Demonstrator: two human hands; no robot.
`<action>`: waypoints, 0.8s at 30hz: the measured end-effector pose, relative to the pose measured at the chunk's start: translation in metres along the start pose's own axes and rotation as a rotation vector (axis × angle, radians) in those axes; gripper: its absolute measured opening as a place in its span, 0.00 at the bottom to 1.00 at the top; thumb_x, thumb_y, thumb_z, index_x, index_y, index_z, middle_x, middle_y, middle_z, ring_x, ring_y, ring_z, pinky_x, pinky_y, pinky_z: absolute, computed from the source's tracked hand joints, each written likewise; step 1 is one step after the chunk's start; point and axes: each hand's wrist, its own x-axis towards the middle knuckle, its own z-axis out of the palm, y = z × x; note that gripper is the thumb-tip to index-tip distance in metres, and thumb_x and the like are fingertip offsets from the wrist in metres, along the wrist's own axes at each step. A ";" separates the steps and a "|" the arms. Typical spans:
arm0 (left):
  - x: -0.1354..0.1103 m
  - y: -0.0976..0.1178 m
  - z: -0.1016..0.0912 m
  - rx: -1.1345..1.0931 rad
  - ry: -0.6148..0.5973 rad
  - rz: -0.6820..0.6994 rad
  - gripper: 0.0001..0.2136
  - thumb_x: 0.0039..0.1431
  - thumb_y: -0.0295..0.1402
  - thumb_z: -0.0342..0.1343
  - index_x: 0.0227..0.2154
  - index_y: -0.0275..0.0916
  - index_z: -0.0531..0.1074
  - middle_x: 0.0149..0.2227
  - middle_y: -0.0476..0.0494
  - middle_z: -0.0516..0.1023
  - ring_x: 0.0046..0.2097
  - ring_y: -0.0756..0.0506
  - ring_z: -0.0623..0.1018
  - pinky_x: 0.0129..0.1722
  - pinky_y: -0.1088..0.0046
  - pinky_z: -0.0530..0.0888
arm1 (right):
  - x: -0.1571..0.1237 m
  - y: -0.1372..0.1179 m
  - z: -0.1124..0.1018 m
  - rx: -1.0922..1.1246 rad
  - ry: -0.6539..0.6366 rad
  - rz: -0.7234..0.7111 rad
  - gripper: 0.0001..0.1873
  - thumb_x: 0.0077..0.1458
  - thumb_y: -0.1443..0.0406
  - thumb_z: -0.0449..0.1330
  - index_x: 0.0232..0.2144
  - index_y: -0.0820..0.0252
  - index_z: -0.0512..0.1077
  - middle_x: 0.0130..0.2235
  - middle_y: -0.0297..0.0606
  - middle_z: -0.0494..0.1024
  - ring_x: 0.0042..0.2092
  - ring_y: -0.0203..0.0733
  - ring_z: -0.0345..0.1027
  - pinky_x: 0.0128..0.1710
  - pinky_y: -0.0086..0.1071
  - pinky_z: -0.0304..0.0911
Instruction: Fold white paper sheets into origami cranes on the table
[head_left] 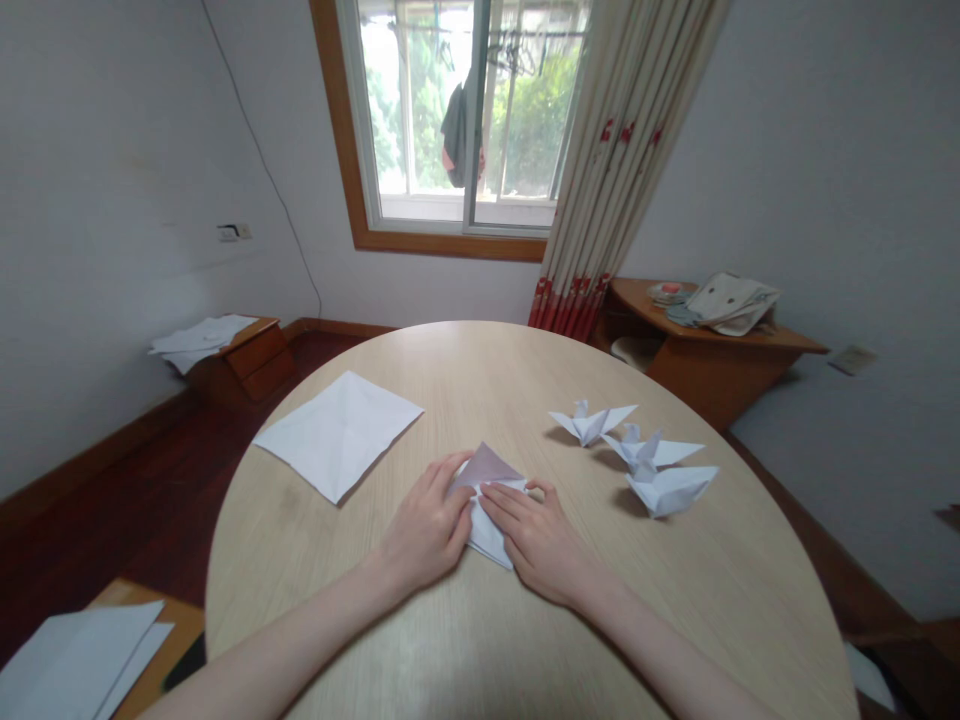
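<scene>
A partly folded white sheet of paper (489, 540) lies on the round table between my hands, its raised top flap (487, 466) in shade. My left hand (429, 520) grips the left edge, fingers curled along it and thumb pressed near the middle. From the other side my right hand (541, 535) holds the paper, its fingers close together and pressing on the surface near my left thumb. My fingers hide part of the folds. Three folded paper cranes stand to the right: a back one (589, 425), a middle one (660, 453) and a front one (667, 492).
On the table's (390, 640) left part lies a creased square sheet (341, 435). More paper (82, 660) rests on a low surface at lower left, and papers (202, 335) top a small cabinet. A corner shelf (712, 340) with a cloth bag (735, 302) stands beyond the table.
</scene>
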 end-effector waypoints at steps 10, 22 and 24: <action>-0.006 0.017 -0.001 0.237 -0.101 0.166 0.11 0.60 0.24 0.44 0.37 0.35 0.72 0.38 0.36 0.76 0.39 0.40 0.74 0.39 0.62 0.70 | 0.000 0.003 0.001 0.082 0.041 0.028 0.26 0.55 0.76 0.46 0.54 0.60 0.68 0.53 0.47 0.74 0.55 0.47 0.65 0.54 0.47 0.50; -0.013 0.017 0.015 0.371 -0.248 0.053 0.14 0.58 0.24 0.46 0.44 0.32 0.72 0.46 0.32 0.76 0.43 0.38 0.73 0.44 0.59 0.66 | 0.000 0.005 0.006 0.073 0.136 -0.055 0.25 0.58 0.77 0.46 0.56 0.60 0.65 0.52 0.49 0.74 0.51 0.46 0.69 0.48 0.42 0.53; -0.013 0.016 0.015 0.370 -0.267 0.055 0.14 0.58 0.24 0.47 0.45 0.31 0.72 0.47 0.32 0.75 0.44 0.38 0.73 0.45 0.59 0.66 | -0.001 0.005 0.005 0.064 0.148 -0.056 0.26 0.58 0.77 0.47 0.57 0.60 0.64 0.52 0.48 0.75 0.50 0.46 0.69 0.47 0.41 0.54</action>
